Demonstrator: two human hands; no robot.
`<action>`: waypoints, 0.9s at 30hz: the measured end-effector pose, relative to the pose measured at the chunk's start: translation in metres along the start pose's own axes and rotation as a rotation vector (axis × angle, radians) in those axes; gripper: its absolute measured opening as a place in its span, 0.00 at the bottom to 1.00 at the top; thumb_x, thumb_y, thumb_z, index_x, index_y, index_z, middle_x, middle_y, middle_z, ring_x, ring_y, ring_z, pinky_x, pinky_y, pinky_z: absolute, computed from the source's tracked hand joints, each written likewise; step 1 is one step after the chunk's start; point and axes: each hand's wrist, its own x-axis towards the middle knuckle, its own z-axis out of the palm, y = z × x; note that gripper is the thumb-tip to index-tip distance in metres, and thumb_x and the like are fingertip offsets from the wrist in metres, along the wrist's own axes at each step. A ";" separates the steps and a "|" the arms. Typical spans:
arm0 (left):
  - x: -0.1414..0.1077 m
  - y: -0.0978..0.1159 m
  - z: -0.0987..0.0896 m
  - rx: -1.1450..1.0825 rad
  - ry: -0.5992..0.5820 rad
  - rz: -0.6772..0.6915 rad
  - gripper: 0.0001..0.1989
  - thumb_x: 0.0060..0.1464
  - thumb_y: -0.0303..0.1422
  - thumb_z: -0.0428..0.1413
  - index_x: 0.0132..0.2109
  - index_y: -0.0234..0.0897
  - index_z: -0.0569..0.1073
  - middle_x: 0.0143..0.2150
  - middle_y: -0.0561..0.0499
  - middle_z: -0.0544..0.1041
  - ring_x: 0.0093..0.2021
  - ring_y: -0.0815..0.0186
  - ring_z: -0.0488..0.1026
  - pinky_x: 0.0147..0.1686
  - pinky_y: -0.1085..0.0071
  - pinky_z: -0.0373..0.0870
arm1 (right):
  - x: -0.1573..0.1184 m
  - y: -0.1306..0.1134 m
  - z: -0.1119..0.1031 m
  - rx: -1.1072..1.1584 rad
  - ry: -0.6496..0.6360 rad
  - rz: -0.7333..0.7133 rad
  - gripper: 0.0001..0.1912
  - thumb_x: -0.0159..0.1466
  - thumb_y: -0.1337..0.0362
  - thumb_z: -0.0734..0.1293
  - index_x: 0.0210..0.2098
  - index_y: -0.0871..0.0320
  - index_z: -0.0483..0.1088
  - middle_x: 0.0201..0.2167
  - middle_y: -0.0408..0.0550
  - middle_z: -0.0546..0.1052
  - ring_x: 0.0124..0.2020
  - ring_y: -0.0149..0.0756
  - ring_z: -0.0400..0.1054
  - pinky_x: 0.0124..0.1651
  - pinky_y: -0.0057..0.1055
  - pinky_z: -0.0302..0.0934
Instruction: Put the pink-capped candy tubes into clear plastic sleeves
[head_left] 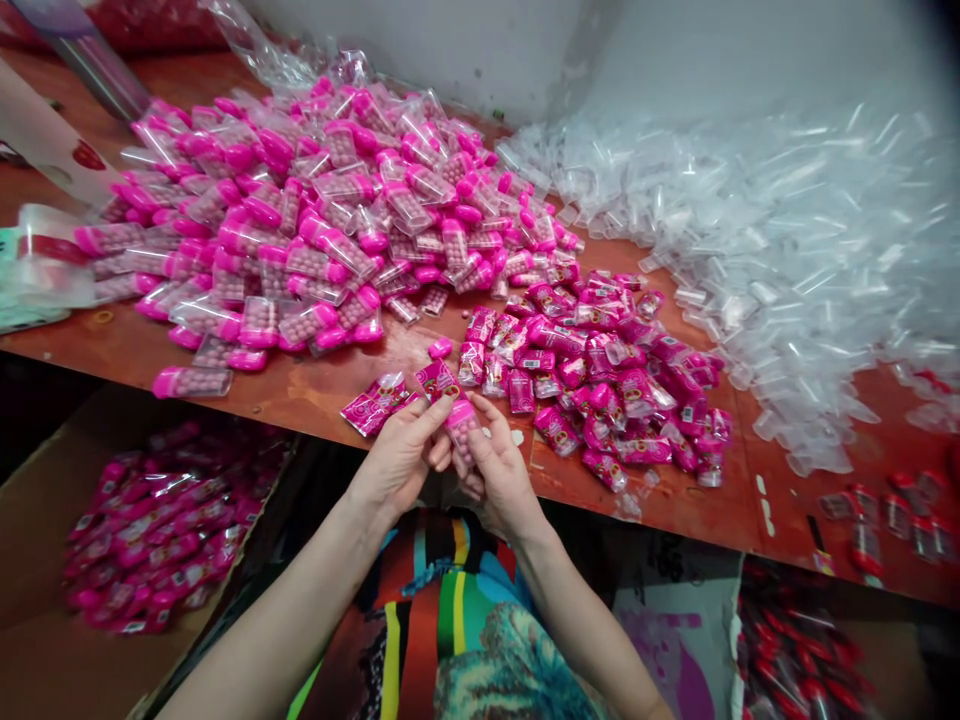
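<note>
At the table's front edge my two hands meet around one small clear candy container (462,428) filled with pink balls. My left hand (397,455) is closed, its thumb and fingers pinching a printed magenta wrapper sleeve (436,379) at the container's upper end. With thumb on the clear wall, my right hand (501,468) grips the container's body. How far the sleeve covers it is hard to tell. Flat printed wrapper sleeves (373,403) lie just left of my fingers, and a loose pink cap (440,347) lies just beyond them. To the right is a heap of wrapped containers (600,375).
A large pile of filled, pink-capped containers (300,230) covers the table's left and back. Clear empty containers (810,270) are heaped at the right. Below the edge, a cardboard box (37,540) holds wrapped magenta pieces. Red-capped containers (866,530) lie far right.
</note>
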 end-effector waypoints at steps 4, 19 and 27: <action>0.000 -0.001 0.001 0.032 -0.009 -0.028 0.15 0.55 0.41 0.60 0.29 0.33 0.72 0.14 0.58 0.61 0.14 0.77 0.55 0.15 0.79 0.54 | -0.001 -0.001 -0.004 -0.253 0.075 -0.157 0.27 0.66 0.54 0.64 0.62 0.49 0.55 0.35 0.43 0.72 0.31 0.30 0.67 0.38 0.29 0.66; 0.000 -0.009 -0.001 0.039 -0.007 -0.101 0.16 0.52 0.41 0.63 0.30 0.32 0.71 0.14 0.60 0.63 0.11 0.81 0.49 0.12 0.82 0.47 | 0.001 0.000 -0.001 -0.019 0.063 0.042 0.25 0.68 0.51 0.60 0.62 0.49 0.56 0.24 0.36 0.62 0.16 0.24 0.49 0.16 0.19 0.45; -0.006 -0.019 0.000 0.075 0.073 -0.089 0.17 0.51 0.43 0.63 0.30 0.33 0.69 0.14 0.60 0.64 0.11 0.81 0.50 0.13 0.81 0.48 | 0.003 0.004 -0.003 -0.110 0.104 -0.003 0.24 0.66 0.54 0.63 0.60 0.51 0.59 0.27 0.39 0.64 0.23 0.26 0.58 0.22 0.21 0.55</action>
